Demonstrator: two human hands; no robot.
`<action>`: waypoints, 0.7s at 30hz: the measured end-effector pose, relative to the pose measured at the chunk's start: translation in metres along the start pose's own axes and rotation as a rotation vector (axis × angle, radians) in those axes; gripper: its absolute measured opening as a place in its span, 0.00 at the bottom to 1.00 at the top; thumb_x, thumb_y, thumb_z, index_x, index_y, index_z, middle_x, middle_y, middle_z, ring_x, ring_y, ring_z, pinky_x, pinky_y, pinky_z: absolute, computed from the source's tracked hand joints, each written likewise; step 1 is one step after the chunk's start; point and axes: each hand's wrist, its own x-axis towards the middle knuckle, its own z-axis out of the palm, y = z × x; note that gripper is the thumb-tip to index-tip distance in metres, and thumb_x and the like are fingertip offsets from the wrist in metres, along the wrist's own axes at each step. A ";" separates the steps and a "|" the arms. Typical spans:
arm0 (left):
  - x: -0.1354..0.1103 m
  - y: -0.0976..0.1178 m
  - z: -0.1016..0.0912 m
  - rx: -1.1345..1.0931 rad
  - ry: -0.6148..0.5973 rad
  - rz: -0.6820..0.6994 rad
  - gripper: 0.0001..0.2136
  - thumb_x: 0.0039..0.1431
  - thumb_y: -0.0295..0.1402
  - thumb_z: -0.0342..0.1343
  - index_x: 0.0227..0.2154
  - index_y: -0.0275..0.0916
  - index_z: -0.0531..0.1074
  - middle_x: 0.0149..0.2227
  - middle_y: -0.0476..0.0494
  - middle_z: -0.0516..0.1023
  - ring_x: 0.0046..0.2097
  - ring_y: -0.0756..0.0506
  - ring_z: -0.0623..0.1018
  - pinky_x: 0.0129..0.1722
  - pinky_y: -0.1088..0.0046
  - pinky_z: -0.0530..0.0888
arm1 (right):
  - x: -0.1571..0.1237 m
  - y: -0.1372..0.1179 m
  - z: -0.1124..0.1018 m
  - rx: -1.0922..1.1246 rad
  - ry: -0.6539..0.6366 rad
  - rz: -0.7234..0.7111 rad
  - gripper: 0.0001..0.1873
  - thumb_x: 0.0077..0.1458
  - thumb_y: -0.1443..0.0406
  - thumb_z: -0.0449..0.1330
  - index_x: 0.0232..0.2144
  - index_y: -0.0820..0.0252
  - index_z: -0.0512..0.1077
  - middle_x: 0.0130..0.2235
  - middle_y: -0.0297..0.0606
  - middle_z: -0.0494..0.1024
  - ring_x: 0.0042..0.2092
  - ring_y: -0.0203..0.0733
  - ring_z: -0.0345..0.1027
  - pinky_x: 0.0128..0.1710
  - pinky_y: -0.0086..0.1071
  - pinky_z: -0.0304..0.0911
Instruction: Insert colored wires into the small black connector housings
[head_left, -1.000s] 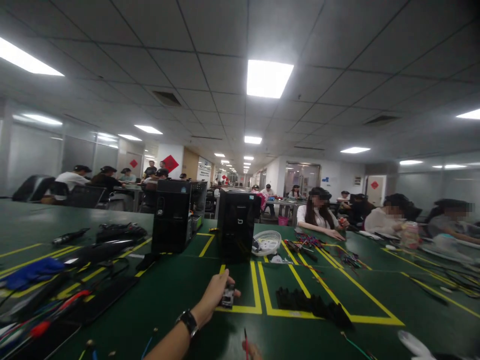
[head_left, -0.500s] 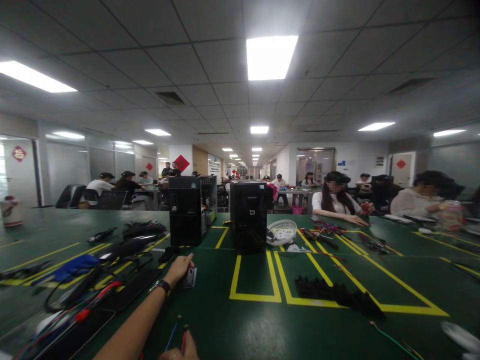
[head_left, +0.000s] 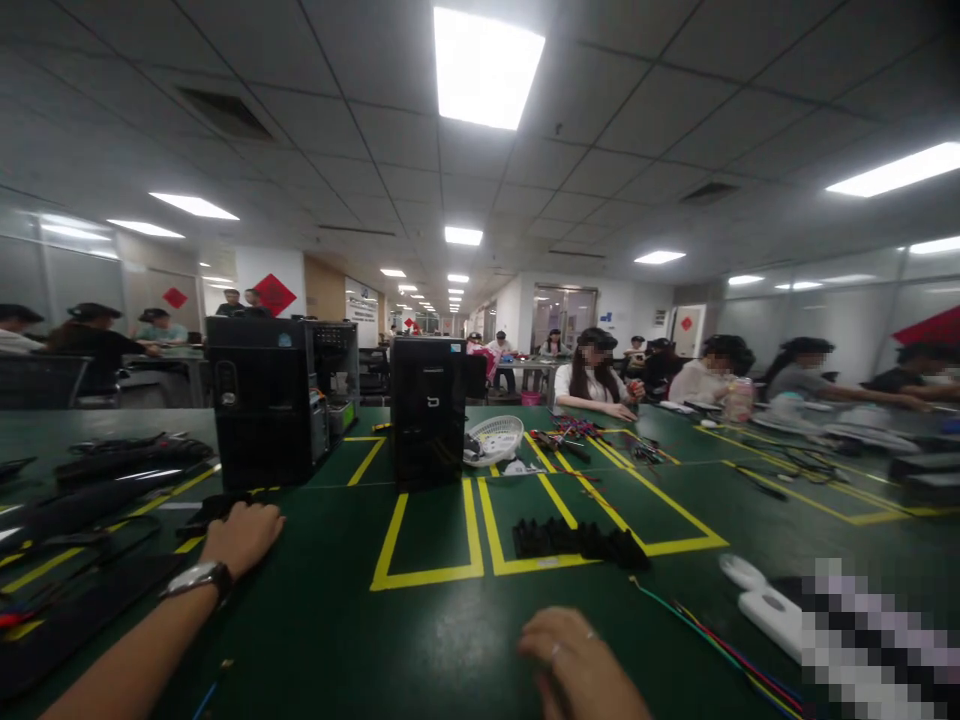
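My left hand (head_left: 244, 535) rests on the green table at the left, beside a small black item (head_left: 208, 514). Its fingers curl downward, and whatever is under them is hidden. A dark-strapped watch (head_left: 201, 577) is on that wrist. My right hand (head_left: 574, 660) is low in the middle, slightly blurred, fingers bent and thumb apart, with nothing visible in it. To its right lie thin coloured wires (head_left: 724, 645). The end of a blue wire (head_left: 214, 685) lies below my left forearm.
Two black computer towers (head_left: 259, 400) (head_left: 427, 410) stand ahead. Beside them are a white basket (head_left: 496, 440), tangled wires (head_left: 570, 437) and black pieces (head_left: 577, 540). Yellow tape (head_left: 427, 578) marks the table. A white device (head_left: 769, 615) lies right; a person (head_left: 592, 375) sits across.
The view has swung right. My right hand has moved right, away from the blue and red wire ends. The small silvery plate by my left hand no longer shows.
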 end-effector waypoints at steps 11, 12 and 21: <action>-0.059 0.236 0.153 -0.534 -0.371 0.513 0.19 0.42 0.41 0.64 0.38 0.40 0.74 0.41 0.41 0.75 0.45 0.39 0.71 0.48 0.68 0.63 | -0.032 0.119 -0.107 -0.843 0.135 0.372 0.12 0.57 0.63 0.53 0.36 0.58 0.76 0.38 0.45 0.74 0.41 0.52 0.67 0.37 0.41 0.62; -0.069 0.254 0.168 -0.569 -0.401 0.539 0.19 0.39 0.41 0.65 0.36 0.41 0.74 0.40 0.41 0.75 0.45 0.39 0.71 0.48 0.68 0.64 | -0.031 0.120 -0.104 -0.861 0.145 0.365 0.12 0.57 0.64 0.52 0.34 0.57 0.75 0.37 0.44 0.74 0.41 0.51 0.67 0.36 0.40 0.61; -0.109 0.261 0.171 -0.711 -0.398 0.561 0.23 0.34 0.33 0.68 0.36 0.40 0.66 0.34 0.49 0.68 0.36 0.46 0.67 0.34 0.75 0.61 | -0.023 0.098 -0.116 -0.570 0.270 0.396 0.12 0.57 0.61 0.48 0.32 0.57 0.70 0.35 0.44 0.76 0.40 0.50 0.70 0.40 0.42 0.60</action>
